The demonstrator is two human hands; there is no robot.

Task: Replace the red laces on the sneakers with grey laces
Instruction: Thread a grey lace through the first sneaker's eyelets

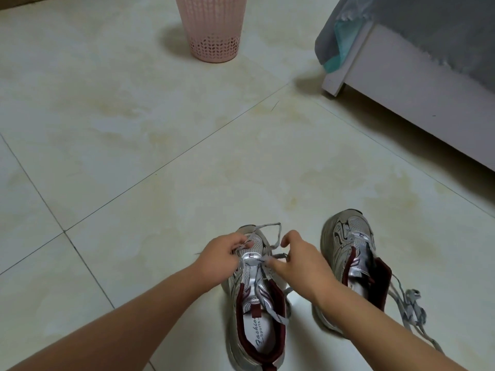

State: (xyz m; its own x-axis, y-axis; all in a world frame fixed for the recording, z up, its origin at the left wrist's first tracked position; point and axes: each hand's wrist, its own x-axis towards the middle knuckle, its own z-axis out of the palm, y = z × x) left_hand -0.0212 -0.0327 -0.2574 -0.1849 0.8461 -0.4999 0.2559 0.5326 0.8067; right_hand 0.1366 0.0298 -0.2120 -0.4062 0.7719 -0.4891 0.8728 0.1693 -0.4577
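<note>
Two silver-grey sneakers with dark red lining stand on the tiled floor, toes pointing away. My left hand [221,257] pinches a grey lace [267,226] over the toe end of the left sneaker [258,311]. That lace loops above the toe and runs down the tongue. My right hand [296,259] holds the same lace at the eyelets on the shoe's right side. The right sneaker [351,245] has no lace in its eyelets. A second grey lace [411,309] lies bunched on the floor to its right. No red lace is in view.
A pink perforated plastic basket [213,30] stands on the floor far ahead. A white bed frame [401,84] with a grey cover [428,25] fills the upper right. Pale floor tiles [134,156] stretch between the basket and the shoes.
</note>
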